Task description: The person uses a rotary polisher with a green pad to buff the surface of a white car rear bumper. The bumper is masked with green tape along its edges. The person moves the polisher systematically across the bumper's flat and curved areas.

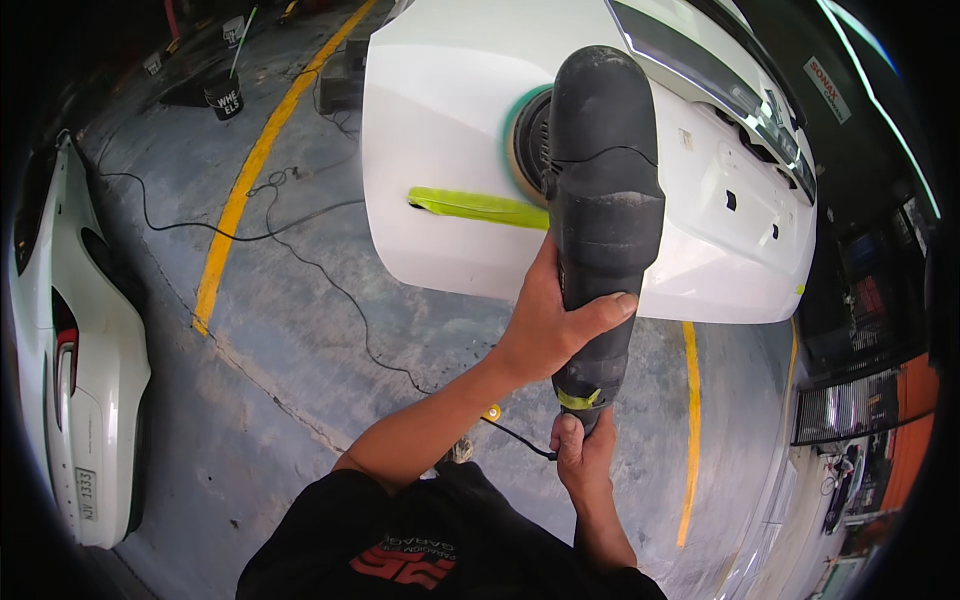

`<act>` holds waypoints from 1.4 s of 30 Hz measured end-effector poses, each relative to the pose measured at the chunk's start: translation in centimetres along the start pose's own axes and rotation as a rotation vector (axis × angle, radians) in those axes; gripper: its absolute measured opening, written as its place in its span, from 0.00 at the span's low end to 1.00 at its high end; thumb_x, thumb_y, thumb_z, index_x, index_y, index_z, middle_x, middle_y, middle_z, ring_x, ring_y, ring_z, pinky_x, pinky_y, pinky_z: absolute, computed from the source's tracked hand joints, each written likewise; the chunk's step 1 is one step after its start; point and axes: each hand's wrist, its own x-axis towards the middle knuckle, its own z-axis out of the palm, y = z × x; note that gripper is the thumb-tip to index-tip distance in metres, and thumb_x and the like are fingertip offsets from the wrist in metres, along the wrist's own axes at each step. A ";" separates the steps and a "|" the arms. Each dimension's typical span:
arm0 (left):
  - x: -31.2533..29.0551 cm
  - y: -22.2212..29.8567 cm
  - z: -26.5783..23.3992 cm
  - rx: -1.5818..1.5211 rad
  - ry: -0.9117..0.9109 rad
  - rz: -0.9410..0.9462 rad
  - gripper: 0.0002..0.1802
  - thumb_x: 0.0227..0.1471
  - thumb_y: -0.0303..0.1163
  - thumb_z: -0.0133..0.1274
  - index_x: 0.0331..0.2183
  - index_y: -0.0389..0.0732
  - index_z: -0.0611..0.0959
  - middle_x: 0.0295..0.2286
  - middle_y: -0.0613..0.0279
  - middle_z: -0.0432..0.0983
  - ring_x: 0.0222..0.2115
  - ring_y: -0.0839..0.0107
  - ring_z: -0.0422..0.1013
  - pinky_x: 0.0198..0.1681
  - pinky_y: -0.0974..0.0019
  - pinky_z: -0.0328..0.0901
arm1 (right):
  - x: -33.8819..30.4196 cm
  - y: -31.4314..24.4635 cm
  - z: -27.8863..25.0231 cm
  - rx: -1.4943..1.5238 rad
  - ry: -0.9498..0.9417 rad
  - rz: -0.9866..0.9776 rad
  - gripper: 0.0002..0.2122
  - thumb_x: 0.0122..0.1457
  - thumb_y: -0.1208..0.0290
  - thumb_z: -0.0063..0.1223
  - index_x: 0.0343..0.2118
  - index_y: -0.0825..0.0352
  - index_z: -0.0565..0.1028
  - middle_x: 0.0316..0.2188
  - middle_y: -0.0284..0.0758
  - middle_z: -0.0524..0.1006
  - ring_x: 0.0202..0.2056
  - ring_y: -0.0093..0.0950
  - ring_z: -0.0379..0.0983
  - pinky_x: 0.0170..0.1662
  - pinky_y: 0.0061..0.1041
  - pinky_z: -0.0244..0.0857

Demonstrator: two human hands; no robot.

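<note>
A black power polisher [605, 180] points away from me over a white car body panel [450, 110]. Its round pad [525, 150], with a green edge, is against or just above the panel; the polisher's body partly hides it. My left hand [560, 320] is closed around the middle of the polisher's body, thumb across the top. At the rear end, by the cord, my right hand [583, 450] grips the tool. A bright yellow-green strip [480, 207] lies on the panel left of the polisher. Yellow-green tape [580, 400] wraps the tool's tail.
Black cords [330, 275] trail across the grey floor. A white car [95, 400] stands at the left. Farther off are a black bucket [224, 98] and a yellow floor line [250, 180]. Shelving and an orange panel [910, 420] stand at the right.
</note>
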 end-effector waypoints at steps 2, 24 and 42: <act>-0.2 0.5 -1.1 -0.076 0.037 -0.007 0.36 0.47 0.34 0.66 0.55 0.37 0.69 0.42 0.59 0.74 0.42 0.71 0.73 0.48 0.65 0.70 | 0.2 -0.9 0.4 0.018 -0.067 0.151 0.30 0.65 0.57 0.59 0.59 0.74 0.63 0.36 0.52 0.81 0.36 0.49 0.82 0.38 0.37 0.73; 1.5 0.6 1.4 0.048 -0.077 -0.101 0.38 0.49 0.38 0.68 0.56 0.37 0.67 0.41 0.58 0.74 0.40 0.71 0.73 0.47 0.64 0.70 | -1.2 -4.7 1.3 0.330 -0.010 0.209 0.21 0.71 0.51 0.46 0.49 0.67 0.63 0.22 0.31 0.73 0.21 0.19 0.69 0.26 0.21 0.64; -0.8 5.8 -6.1 -0.057 0.157 0.048 0.30 0.49 0.43 0.54 0.47 0.29 0.73 0.32 0.45 0.77 0.29 0.56 0.78 0.33 0.56 0.75 | 2.8 -7.8 4.6 0.204 -0.456 0.020 0.35 0.72 0.52 0.42 0.67 0.77 0.49 0.36 0.64 0.76 0.39 0.63 0.77 0.44 0.49 0.70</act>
